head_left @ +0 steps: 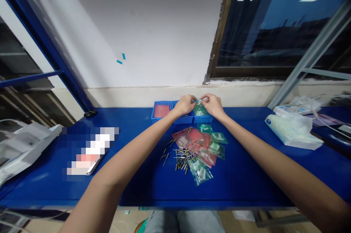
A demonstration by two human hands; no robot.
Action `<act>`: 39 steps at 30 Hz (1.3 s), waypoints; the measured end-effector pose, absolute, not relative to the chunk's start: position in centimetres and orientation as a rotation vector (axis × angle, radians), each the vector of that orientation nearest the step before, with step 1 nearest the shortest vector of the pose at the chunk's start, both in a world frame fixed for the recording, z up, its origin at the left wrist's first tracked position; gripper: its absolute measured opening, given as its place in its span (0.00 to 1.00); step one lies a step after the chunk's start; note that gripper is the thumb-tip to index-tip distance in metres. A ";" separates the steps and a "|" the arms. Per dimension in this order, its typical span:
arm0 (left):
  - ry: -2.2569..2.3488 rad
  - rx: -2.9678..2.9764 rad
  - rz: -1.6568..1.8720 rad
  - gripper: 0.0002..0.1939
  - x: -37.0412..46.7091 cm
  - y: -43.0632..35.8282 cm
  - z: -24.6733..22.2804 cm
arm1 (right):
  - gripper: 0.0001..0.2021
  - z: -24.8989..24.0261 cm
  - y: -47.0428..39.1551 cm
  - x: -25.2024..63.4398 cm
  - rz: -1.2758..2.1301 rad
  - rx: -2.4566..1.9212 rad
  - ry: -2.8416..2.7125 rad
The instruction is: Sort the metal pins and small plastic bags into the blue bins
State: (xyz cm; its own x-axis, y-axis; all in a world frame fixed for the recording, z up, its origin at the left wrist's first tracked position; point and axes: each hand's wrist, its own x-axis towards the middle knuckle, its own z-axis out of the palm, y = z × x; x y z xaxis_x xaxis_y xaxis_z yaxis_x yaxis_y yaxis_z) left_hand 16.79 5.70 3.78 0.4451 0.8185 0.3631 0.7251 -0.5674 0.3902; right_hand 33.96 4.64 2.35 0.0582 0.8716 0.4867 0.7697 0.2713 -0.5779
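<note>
Both hands meet over the right-hand blue bin (pixel 203 119) at the back of the table. My left hand (pixel 186 104) is closed in a pinch on the left edge of a small green plastic bag (pixel 198 101). The bag's other edge is pinched by the fingers of my right hand (pixel 212 104). More green bags (pixel 201 111) fill the bin just below. Nearer me lies a pile of thin metal pins with brass-coloured ends (pixel 182 160), beside pink plastic bags (pixel 195 136) and green bags with small white pieces inside (pixel 201 172).
A blue bin of pink sheets or bags (pixel 161 111) stands at the back left of the row. A tissue pack (pixel 292 130) lies to the right, a blurred-out phone-like object (pixel 93 152) to the left. White devices with cables (pixel 24 145) stand at the far left.
</note>
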 end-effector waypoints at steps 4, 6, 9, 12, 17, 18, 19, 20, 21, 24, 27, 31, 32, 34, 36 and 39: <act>1.459 2.500 0.698 0.14 17.9 6.4 3.1 | 0.08 1.3 5.8 34.5 0.033 -1.642 -1.861; 1.517 2.480 0.684 0.13 18.1 6.5 2.8 | 0.07 1.2 6.2 34.5 0.043 -1.650 -1.895; 1.564 2.457 0.688 0.13 18.1 6.6 2.7 | 0.09 1.2 6.6 34.4 0.051 -1.651 -1.929; 1.560 2.462 0.729 0.14 17.8 6.5 3.2 | 0.11 1.2 6.2 34.4 0.018 -1.623 -1.943; 1.320 2.521 1.107 0.21 16.0 3.3 4.0 | 0.13 1.5 2.6 35.0 -0.254 -1.369 -1.959; 1.238 2.536 1.197 0.19 15.4 2.2 4.0 | 0.13 1.8 1.5 35.0 -0.276 -1.295 -1.967; 1.150 2.569 1.234 0.17 14.8 0.9 3.9 | 0.13 2.1 0.3 34.9 -0.269 -1.234 -1.980; 1.075 2.597 1.257 0.17 14.1 -0.3 3.7 | 0.13 2.5 -1.0 34.7 -0.224 -1.181 -2.010; 1.014 2.621 1.274 0.16 13.3 -1.5 3.5 | 0.12 2.8 -2.1 34.4 -0.142 -1.141 -2.058; 0.927 2.655 1.299 0.17 11.1 -4.2 2.4 | 0.13 3.3 -5.0 33.0 0.075 -1.025 -2.290; 0.937 2.633 1.320 0.18 9.4 -5.3 1.0 | 0.13 2.6 -6.3 31.7 0.014 -0.918 -2.496; 1.019 2.653 1.286 0.13 8.4 -5.3 0.1 | 0.14 1.1 -6.1 30.8 -0.124 -0.862 -2.623; 1.040 2.677 1.256 0.13 8.3 -5.3 0.2 | 0.14 0.9 -5.9 30.6 -0.143 -0.849 -2.637; 1.081 2.727 1.171 0.13 8.2 -5.2 0.3 | 0.14 0.8 -5.5 30.3 -0.160 -0.819 -2.656; 1.121 2.768 1.074 0.12 8.0 -5.3 0.5 | 0.14 0.8 -5.3 29.9 -0.164 -0.804 -2.674; 1.145 2.822 0.915 0.11 7.6 -5.3 0.8 | 0.14 0.6 -5.4 29.4 -0.169 -0.834 -2.645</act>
